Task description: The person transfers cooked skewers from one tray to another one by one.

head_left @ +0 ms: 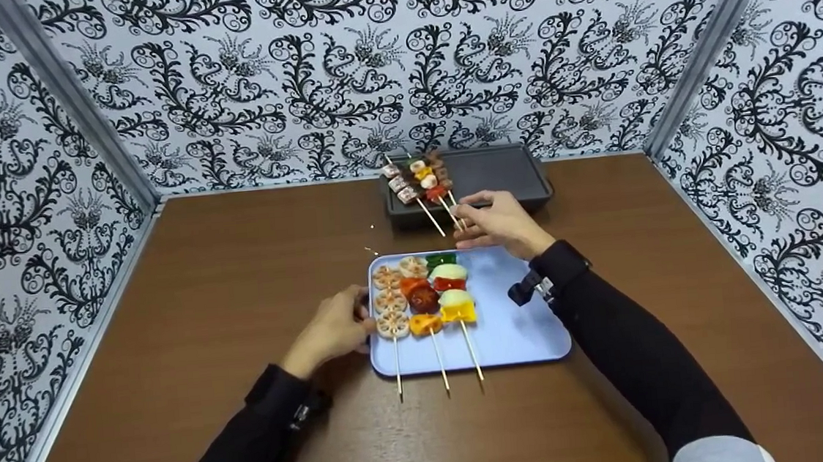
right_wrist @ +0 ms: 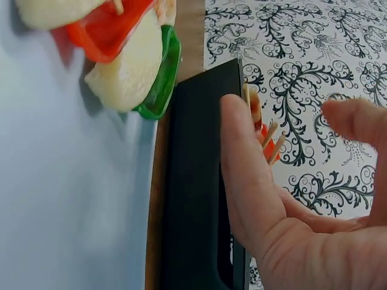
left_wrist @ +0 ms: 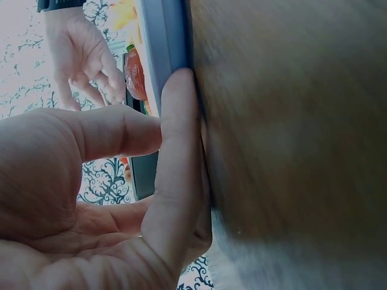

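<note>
Tray (head_left: pixel 521 332) on wooden table (head_left: pixel 222 253), left rim gripped by left hand (head_left: pixel 332 325). Three vegetable skewers (head_left: pixel 424 302) lie on tray, sticks reaching past its near edge. Right hand (head_left: pixel 500 222) unclenched, thumb and fingers parted, close beside sticks of further skewers (head_left: pixel 402 185) resting on dark griddle (head_left: pixel 487 168) beyond tray.

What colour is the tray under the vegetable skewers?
The tray is pale blue, best seen in the head view.

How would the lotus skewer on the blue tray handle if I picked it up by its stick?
The lotus skewer would probably feel stiff, since its stick looks straight. With its slices bunched toward the far end, it may droop that way.
</note>
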Motion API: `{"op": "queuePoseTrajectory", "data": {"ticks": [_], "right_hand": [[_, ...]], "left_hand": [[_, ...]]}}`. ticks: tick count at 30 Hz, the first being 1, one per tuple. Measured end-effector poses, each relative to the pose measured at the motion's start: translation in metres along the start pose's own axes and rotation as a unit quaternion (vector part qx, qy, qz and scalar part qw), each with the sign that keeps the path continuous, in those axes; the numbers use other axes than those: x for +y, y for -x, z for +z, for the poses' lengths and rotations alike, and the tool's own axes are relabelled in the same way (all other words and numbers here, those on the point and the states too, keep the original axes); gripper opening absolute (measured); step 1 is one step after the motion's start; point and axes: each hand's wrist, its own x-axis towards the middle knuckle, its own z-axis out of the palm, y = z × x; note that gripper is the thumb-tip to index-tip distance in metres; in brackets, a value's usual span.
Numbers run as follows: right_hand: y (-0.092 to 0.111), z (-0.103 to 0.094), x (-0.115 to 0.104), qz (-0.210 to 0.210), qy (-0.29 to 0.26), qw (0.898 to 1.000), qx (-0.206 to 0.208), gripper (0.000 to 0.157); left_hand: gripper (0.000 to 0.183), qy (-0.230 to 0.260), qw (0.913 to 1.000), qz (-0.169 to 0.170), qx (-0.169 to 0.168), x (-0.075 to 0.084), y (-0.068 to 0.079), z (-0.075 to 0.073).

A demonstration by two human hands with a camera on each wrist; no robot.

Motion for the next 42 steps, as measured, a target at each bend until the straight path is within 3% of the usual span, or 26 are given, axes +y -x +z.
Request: {"op": "queuePoseTrajectory", "data": {"ticks": [6,21,31,42], "right_hand": [[-0.0035,0.0061,-0.0005,-0.005,-0.015,1.000,0.012,0.046],[-0.0082,0.0097,0.0007,-0.014,0.010,0.999,0.046,0.034],[-0.0096,0.0062,-0.0019,0.004,0.034,0.997,0.064,0.039],[-0.0095,-0.0003,-0.0049,0.042,-0.012,0.998,0.043,0.044]], "left_hand": [[0.062,-0.003,1.0000,0.006,0.002,0.0005,-0.0009,0.0007],[0.060,-0.021,0.9996,0.016,0.008,0.0000,0.0003,0.0003],[0.059,-0.019,0.9996,0.021,0.006,-0.0036,-0.0013,0.0007],[0.059,-0.009,0.9998,0.018,0.003,-0.0048,-0.0029,-0.0001]]}}
